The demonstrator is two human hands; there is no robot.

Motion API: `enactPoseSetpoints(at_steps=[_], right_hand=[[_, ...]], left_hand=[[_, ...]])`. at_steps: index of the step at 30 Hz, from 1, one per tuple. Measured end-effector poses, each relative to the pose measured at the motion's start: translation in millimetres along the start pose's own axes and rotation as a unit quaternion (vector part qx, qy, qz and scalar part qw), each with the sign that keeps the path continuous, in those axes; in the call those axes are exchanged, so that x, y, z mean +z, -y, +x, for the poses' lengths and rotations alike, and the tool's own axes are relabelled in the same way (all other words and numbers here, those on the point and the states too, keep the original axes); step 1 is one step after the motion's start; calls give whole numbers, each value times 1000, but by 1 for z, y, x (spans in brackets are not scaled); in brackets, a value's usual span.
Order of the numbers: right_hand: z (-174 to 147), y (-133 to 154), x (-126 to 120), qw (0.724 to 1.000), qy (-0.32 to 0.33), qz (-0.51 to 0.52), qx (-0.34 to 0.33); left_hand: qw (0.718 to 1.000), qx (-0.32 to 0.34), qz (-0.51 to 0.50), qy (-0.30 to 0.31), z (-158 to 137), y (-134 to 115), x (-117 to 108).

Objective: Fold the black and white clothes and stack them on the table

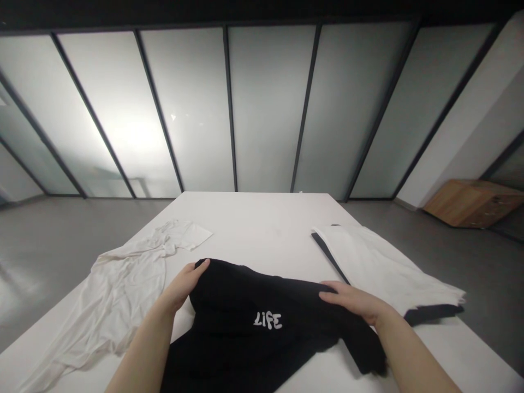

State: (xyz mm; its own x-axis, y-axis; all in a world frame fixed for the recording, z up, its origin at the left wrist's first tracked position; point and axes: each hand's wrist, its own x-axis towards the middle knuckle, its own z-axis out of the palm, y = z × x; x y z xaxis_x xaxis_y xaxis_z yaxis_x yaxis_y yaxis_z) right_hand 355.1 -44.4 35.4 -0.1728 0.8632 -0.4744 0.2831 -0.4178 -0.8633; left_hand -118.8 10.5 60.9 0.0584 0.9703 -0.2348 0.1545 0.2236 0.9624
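Observation:
A black T-shirt (245, 295) with white lettering, seen upside down, is held over the near part of the white table. At its upper left corner my left hand (186, 285) is closed on the fabric, thumb on top. My right hand (354, 299) grips the upper edge on the right side, and part of its fingers is hidden by the cloth. One sleeve (364, 344) hangs down below my right hand. The lower part of the shirt runs out of view at the bottom.
A crumpled white garment (131, 284) lies along the left side of the white table (254, 218). On the right, a white garment (376, 262) lies flat over a black one (434, 313). A wooden cabinet (470, 203) stands on the floor before frosted glass panels (270, 109).

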Motion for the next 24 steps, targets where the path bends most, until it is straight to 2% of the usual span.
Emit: enactPoseSetpoints(at_steps=[3,5,7,9,10,12,14,15,16,17,19,21,22,24], right_hand=[[7,3,3,998,-14,-57,14],[12,7,7,996,-52,-78,-5],[15,11,13,992,-112,-36,-55],[11,11,17,984,-129,68,-103],[6,8,17,979,-105,126,-120],[-7,-2,17,965,-7,216,-148],[-18,-13,16,949,96,247,-172],[-22,-16,17,943,144,245,-175],[-23,-16,19,941,174,239,-165],[-21,-13,22,943,170,242,-151],[-9,1,31,944,106,286,-127],[8,18,41,936,23,336,-99],[15,24,45,936,-1,343,-84],[21,27,48,933,-6,351,-77]], left_hand=[[1000,12,-1,3,0,-3,4],[1000,8,12,-6,-1,-7,8],[1000,6,4,-9,-2,-8,8],[998,21,-54,16,-4,-1,3],[993,38,-100,45,-6,6,-3],[967,85,-193,142,-10,25,-15],[904,133,-244,324,-14,44,-26],[897,135,-248,340,-14,49,-28],[901,131,-253,328,-13,51,-28],[917,113,-257,283,-11,48,-25],[953,55,-264,141,-3,34,-13],[961,6,-271,48,7,17,1],[961,-7,-274,27,11,10,6],[959,-23,-280,33,13,7,9]])
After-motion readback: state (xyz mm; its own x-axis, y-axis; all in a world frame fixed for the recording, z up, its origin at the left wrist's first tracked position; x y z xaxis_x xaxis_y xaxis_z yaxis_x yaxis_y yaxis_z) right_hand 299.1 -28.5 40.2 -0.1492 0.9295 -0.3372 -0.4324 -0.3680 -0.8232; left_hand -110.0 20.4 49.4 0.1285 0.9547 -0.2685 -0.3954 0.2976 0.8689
